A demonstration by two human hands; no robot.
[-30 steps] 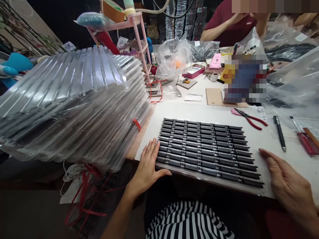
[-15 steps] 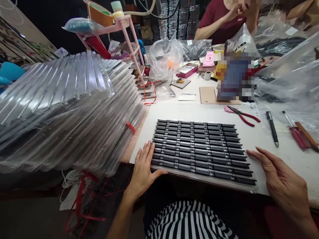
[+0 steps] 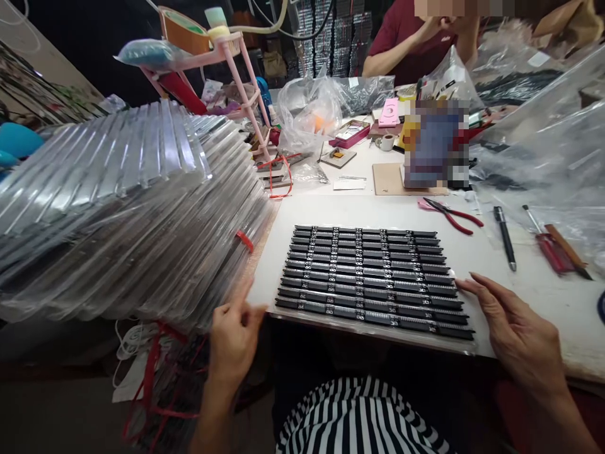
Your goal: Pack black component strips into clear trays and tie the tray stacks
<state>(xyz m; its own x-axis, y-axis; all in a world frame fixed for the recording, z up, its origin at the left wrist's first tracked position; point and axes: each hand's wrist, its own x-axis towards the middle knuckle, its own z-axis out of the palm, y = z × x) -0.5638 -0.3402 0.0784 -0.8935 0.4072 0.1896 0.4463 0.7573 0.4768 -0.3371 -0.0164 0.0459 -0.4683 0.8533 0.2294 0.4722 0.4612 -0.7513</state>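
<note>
Rows of small black comb-like strips (image 3: 368,277) lie in a clear plastic tray (image 3: 378,328) on the white work surface in front of me. My right hand (image 3: 520,328) is beside the tray's right end, fingers stretched out, its fingertips at the tray's edge; I cannot tell if they press on it. My left hand (image 3: 236,334) hangs off the table edge to the left of the tray, apart from it. Its index finger and thumb are extended, slightly blurred, the other fingers bent, and nothing shows in it.
A tall stack of clear plastic trays (image 3: 189,208) rises at the left, with a red ribbon (image 3: 244,241) on its side. Red-handled pliers (image 3: 454,214), a black pen (image 3: 505,239) and a screwdriver (image 3: 551,246) lie at the right. Across the table sits a person (image 3: 401,44).
My left hand has come off the tray's left edge and moved left and down, its fingers bending. My right hand stays by the right end. The view has shifted slightly.
</note>
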